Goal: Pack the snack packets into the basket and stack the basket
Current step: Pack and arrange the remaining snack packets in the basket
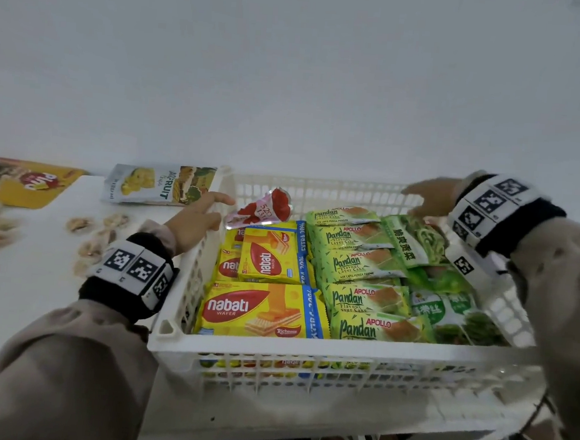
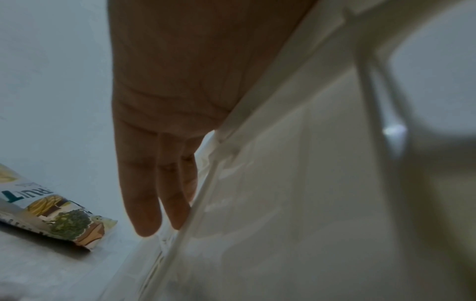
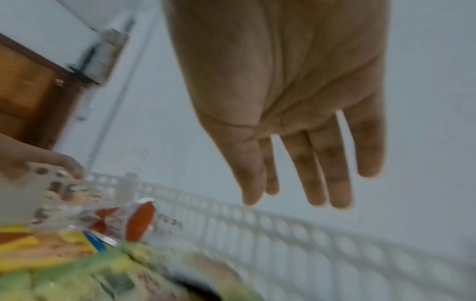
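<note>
Here the basket (image 1: 307, 350) sits between both hands' straight fingers (image 3: 316, 173).

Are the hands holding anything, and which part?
The left hand rests against the basket at its left rim; the right hand is spread and empty.

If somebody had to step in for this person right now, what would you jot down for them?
Left hand: open, fingers straight along the outside of the basket's left wall.
Right hand: open, holding nothing, over the basket's far right corner.
In the basket: yellow wafer packs on the left, green cake packs in the middle, green vegetable packs on the right, a red packet at the back.
Still on the table: a fruit pouch and an orange pouch to the left of the basket.
Left: the basket is not yet stacked.
</note>
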{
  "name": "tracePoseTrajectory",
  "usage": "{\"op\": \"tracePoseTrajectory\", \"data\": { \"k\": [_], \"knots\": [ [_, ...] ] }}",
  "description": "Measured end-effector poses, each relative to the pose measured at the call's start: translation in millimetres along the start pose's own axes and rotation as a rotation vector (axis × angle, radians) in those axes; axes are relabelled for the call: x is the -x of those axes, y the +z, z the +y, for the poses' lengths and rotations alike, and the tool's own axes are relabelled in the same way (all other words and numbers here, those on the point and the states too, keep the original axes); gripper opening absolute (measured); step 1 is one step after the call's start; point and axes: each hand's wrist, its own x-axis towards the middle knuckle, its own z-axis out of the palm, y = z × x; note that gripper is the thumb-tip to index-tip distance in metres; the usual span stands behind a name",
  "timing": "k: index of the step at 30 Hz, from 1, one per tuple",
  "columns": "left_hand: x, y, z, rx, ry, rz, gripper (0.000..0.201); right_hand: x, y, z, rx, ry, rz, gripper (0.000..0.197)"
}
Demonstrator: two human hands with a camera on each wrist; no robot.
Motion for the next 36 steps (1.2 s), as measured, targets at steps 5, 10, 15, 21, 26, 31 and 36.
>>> {"op": "tracePoseTrajectory", "data": {
  "k": [5,10,15,21,26,31,36],
  "knots": [
    [-1.9,0.0,-1.6,0.008,-0.003,-0.007,0.036,21.7,-50.1,-84.6,-0.054,-0.392,0.391,0.038],
    [-2.9,-0.7,-4.1,0.055,0.004,0.002,0.035,-7.5,-42.8,-181.7,-0.009,-0.586,0.239,0.044],
    [-3.0,0.1,-7.7,0.123,0.013,-0.004,0.037,-41.6,-37.7,-210.6,0.166,-0.534,0.135,0.050],
    [-3.7,0.6,-7.9,0.167,-0.010,-0.014,0.041,-42.0,-44.7,-204.0,0.123,-0.570,0.237,0.029],
    [-4.0,0.8,-9.7,0.188,-0.024,-0.024,0.040,-21.4,-66.9,-183.0,0.070,-0.620,0.316,0.026],
    [-5.2,0.3,-8.8,0.178,-0.022,-0.031,0.039,-20.6,-52.4,-174.7,0.197,-0.533,0.322,0.025],
    [-5.1,1.3,-9.8,0.171,-0.010,-0.024,0.039,-15.0,-34.6,-181.1,0.068,-0.649,0.111,0.017]
  ]
}}
